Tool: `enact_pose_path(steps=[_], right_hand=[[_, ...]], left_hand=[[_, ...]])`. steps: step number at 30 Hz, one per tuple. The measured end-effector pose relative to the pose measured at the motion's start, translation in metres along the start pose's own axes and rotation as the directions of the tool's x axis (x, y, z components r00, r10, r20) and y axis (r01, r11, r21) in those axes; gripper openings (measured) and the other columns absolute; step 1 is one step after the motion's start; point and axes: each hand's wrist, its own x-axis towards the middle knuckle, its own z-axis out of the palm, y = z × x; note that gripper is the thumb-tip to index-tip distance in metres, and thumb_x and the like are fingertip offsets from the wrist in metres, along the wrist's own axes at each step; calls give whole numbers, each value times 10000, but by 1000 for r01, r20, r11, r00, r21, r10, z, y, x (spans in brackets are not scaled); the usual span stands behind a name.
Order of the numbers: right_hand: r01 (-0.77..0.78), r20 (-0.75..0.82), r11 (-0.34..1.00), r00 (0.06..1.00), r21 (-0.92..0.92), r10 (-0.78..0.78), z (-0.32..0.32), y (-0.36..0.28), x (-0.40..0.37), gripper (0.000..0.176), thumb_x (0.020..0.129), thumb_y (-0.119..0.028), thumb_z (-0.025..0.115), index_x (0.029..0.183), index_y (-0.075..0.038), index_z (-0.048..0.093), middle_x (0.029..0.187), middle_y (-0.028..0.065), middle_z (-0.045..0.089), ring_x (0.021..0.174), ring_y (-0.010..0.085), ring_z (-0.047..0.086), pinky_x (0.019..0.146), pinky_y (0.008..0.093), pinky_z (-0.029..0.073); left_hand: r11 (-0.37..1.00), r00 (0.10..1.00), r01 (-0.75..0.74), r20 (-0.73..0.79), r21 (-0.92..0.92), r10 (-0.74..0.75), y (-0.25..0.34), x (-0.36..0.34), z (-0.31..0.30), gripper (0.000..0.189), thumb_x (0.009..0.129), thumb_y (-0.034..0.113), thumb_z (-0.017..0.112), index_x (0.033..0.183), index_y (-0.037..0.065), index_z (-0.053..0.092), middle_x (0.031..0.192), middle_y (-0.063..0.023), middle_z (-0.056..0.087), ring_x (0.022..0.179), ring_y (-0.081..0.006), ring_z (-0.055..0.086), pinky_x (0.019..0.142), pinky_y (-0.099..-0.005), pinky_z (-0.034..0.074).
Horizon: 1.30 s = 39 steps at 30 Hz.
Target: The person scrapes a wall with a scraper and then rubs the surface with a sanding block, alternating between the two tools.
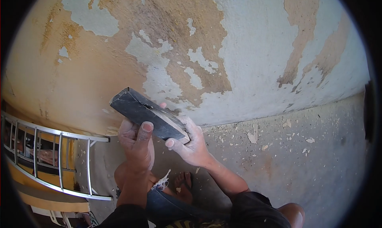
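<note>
A dark folded sheet of sandpaper (137,106), rolled into a flat wedge, is held up in front of a wall with peeling paint (167,53). My left hand (137,142) grips its lower middle from below, thumb pressed on the dark face. My right hand (191,142), dusted white, holds the pale worn end at the right, fingers wrapped over its edge. Both hands touch the sandpaper at once. Below them my bare foot in a sandal (184,186) shows on the floor.
Paint flakes litter the concrete floor (302,160) along the wall's base. A metal ladder (51,160) lies at the left, with yellow boards behind it. My knees and dark shorts (191,212) fill the bottom edge.
</note>
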Motion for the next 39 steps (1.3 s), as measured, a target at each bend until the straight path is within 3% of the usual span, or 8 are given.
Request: enact_pose_path(steps=[4,7,16,21,24,26,33,39], right_hand=[[-302,55,941,953,154,297,-3,1,-3,454,885,-252,760,1225,-1,596,878,109,697,783,181,687,716,305,528],[81,-75,996,994,-47,-85,3,0,-3,517,866,-285,784,1224,22,574,908,88,684,768,149,638,719,296,517],[175,-167,984,971,27,-168,11,1,2,464,883,-230,765,1245,1,588,865,92,676,775,154,671,704,297,519],[-59,47,998,997,-12,60,-21,14,9,435,914,-304,721,1181,25,620,785,52,668,727,135,658,667,278,513],[-174,-28,971,983,162,181,-55,48,9,354,940,-241,671,1187,3,598,751,-9,632,659,66,578,580,243,447],[-222,-107,957,964,184,244,-83,74,1,360,958,-267,652,1210,-17,590,731,-25,600,608,33,523,538,213,404],[-277,-243,952,922,128,301,-128,144,-30,346,957,-297,671,1110,3,594,726,21,627,557,69,575,474,222,444],[-275,-264,925,902,262,342,-64,50,9,297,950,-245,685,1072,17,616,730,46,652,546,89,618,452,221,447]], left_hand=[[999,1000,10,-6,37,-9,0,2,1,517,899,314,747,1239,-23,553,1248,-265,614,1197,-276,587,1033,-423,458],[995,989,76,125,67,-84,3,4,-2,542,882,350,757,1222,-26,563,1242,-281,612,1144,-272,614,992,-404,489],[999,998,51,-30,15,-51,-5,-1,-7,590,878,329,769,1272,-42,535,1223,-238,634,1165,-274,602,1043,-420,441],[998,999,-8,-40,62,10,-15,3,1,630,906,304,739,1347,-61,477,1214,-213,644,1170,-277,601,1059,-415,419],[864,994,-105,46,492,95,-26,12,7,659,908,241,713,1421,-47,416,1337,-220,572,1257,-295,533,1092,-431,369],[640,903,-382,122,666,412,-22,23,21,693,894,213,685,1467,-23,377,1485,-227,429,1349,-310,427,1125,-460,304],[367,877,-343,154,865,456,-49,39,31,722,956,301,568,1560,61,254,1632,-238,84,1501,-409,120,1177,-558,154],[316,876,-318,150,894,459,-77,46,28,714,997,401,451,1578,65,208,1630,-269,-42,1495,-475,-41,1175,-605,46]])
